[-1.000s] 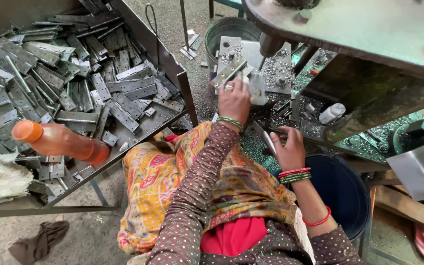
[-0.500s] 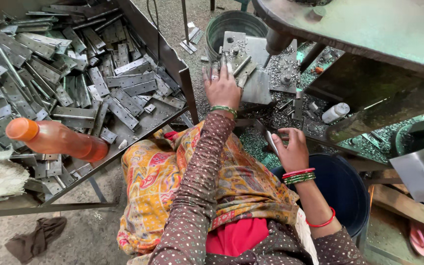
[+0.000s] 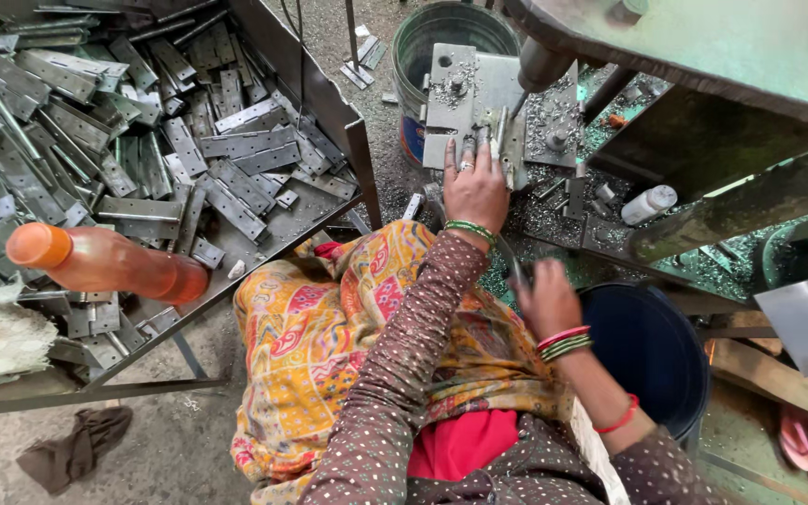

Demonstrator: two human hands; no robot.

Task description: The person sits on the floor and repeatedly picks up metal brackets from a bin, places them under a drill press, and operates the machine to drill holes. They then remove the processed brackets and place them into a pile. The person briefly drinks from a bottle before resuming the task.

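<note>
Left hand presses a metal strip flat on the press plate, fingers spread. Right hand, blurred, grip unclear, sits near the blue bucket. Judgement: seat the strip square and keep fingers outside the punch.

Metal workshop, heavy press machine, tray heaped with steel hinge plates, metal filings

There is one view only, from a camera on the person's head, looking steeply down and slightly forward. It sits close above the left hand at the press plate, with the lap nearest.
</note>
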